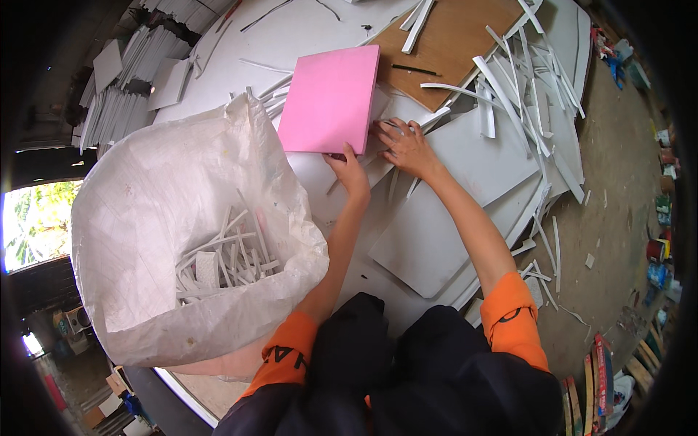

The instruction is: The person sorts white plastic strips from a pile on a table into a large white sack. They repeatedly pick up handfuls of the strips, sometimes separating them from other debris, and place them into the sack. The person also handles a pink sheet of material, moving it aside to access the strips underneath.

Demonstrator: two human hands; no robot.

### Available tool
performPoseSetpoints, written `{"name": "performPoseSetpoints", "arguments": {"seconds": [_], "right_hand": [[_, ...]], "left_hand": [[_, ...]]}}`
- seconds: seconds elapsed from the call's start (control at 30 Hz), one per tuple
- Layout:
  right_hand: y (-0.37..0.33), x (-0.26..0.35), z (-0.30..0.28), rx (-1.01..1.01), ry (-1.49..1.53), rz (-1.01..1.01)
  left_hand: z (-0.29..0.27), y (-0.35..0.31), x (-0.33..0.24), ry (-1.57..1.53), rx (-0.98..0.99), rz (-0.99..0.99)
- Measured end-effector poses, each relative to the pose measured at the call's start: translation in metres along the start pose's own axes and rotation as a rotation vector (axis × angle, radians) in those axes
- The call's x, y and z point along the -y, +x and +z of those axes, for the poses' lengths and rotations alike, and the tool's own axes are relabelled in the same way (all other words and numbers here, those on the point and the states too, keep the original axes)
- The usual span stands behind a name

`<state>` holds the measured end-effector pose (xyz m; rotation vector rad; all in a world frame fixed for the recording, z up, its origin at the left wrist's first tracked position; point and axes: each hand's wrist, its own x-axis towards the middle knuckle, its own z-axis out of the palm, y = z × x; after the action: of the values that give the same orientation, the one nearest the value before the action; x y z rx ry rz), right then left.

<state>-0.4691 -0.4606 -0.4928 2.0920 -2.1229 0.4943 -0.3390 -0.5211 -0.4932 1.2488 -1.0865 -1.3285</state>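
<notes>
A thick pink square slab (327,102) is tilted above the white work surface. My left hand (349,172) grips its lower edge, thumb on the face and fingers underneath. Just right of the slab's lower corner, my right hand (407,147) reaches over white offcuts with its fingers apart and bent. Whether its fingertips touch a strip is hard to make out. Beside my left forearm stands a large white woven sack (145,182), its mouth wide and white foam-like strips (225,254) inside.
A brown board (465,43) with a dark thin stick (416,70) lies at the back. White strips (509,91) are heaped at the right, over large white sheets (436,232). Stacked white sheets (120,120) stand far left. Clutter (658,251) lines the floor's right side.
</notes>
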Motion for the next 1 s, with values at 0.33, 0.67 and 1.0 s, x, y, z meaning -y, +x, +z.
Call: {"name": "performPoseSetpoints", "arguments": {"seconds": [0.33, 0.67, 1.0], "right_hand": [[-0.106, -0.011, -0.02, -0.007, 0.058, 0.042], [-0.198, -0.042, -0.063, -0.512, -0.222, 1.132], [-0.218, -0.072, -0.04, -0.391, 0.504, 1.746]], "left_hand": [[-0.029, -0.086, -0.015, 1.088, 0.458, 0.744], [-0.008, -0.058, -0.016, 1.002, 0.643, 0.588], [-0.005, -0.105, 0.005, 0.861, 0.847, 0.22]]}}
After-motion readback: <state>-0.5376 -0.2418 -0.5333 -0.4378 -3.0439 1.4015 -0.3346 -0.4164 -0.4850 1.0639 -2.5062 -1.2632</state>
